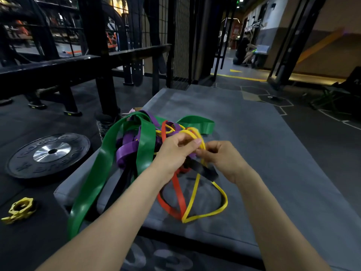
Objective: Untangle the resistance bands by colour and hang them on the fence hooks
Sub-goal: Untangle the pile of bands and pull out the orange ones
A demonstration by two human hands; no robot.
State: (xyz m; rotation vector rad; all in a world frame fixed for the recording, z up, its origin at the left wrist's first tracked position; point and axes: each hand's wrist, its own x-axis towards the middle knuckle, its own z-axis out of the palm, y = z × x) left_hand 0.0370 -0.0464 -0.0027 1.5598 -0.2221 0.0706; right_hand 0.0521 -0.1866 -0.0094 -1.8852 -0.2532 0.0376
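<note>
A tangle of resistance bands lies on a grey padded mat (263, 153). A wide green band (93, 178) loops over the left side and hangs off the mat's edge. Purple bands (127, 147) bunch in the middle, with a black band (205, 170) beneath my hands. A red band (178, 196) and a thin yellow band (220, 194) trail toward me. My left hand (175, 151) and my right hand (220, 159) meet above the pile, and both pinch strands of the yellow band. The black mesh fence (180, 42) stands beyond the mat; no hooks are visible on it.
A black weight plate (48, 155) lies flat on the floor to the left, with a yellow barbell collar (19, 209) nearer me. A black rack frame (101, 61) stands behind the mat at the left. A person crouches far down the corridor (242, 51).
</note>
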